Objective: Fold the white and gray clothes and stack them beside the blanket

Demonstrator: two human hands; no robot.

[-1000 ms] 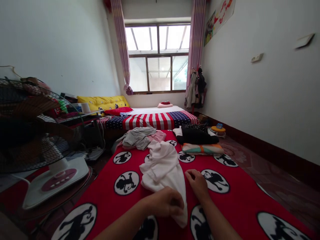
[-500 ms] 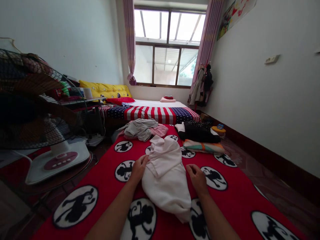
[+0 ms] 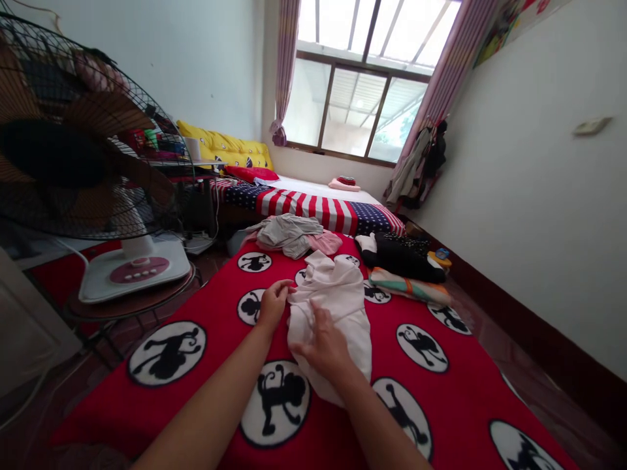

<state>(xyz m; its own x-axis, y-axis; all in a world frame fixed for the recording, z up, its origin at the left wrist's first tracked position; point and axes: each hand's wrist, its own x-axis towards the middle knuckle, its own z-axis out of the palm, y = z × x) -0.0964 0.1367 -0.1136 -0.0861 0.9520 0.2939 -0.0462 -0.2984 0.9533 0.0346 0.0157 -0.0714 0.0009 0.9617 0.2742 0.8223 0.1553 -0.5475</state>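
Observation:
A white cloth garment [image 3: 345, 303] lies bunched on the red blanket with black-and-white monkey roundels [image 3: 470, 385]. My left hand [image 3: 274, 303] is at the garment's left edge, its fingers curled onto the cloth. My right hand [image 3: 323, 343] rests on top of the garment, fingers spread and pressing it down. The lower part of the garment is partly hidden by that hand and wrist. Farther up the blanket lie a grey garment [image 3: 287, 235] and a pink cloth [image 3: 326, 243], both beyond my reach of touch.
A black folded garment [image 3: 396, 258] and a striped folded cloth [image 3: 409, 287] lie at the blanket's far right. A standing fan [image 3: 134, 271] is on the left. Beyond stands a bed with a flag-patterned cover [image 3: 308, 203], below a window.
My right hand has moved from the blanket beside the garment onto its top. The garment looks more bunched and narrower. The view has tilted and shifted, with the room rotated.

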